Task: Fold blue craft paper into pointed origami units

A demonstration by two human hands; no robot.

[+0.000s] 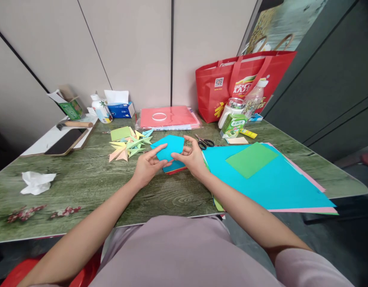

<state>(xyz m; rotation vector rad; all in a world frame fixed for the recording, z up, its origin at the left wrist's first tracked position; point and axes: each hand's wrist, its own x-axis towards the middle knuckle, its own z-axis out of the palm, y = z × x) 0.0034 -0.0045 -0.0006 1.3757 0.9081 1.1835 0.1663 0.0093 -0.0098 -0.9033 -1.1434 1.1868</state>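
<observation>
Left hand (146,166) and right hand (196,159) hold blue paper (172,144); it partly hides stacked sheets (177,167).

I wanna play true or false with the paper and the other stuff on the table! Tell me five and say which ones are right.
1. The left hand and the right hand both hold the blue paper. True.
2. The scissors are in the right hand. False: the scissors lie on the table.
3. The green sheet lies on the big blue sheet. True.
4. The phone stands upright. False: the phone lies flat, near the hammer.
5. The bag is red. True.
</observation>
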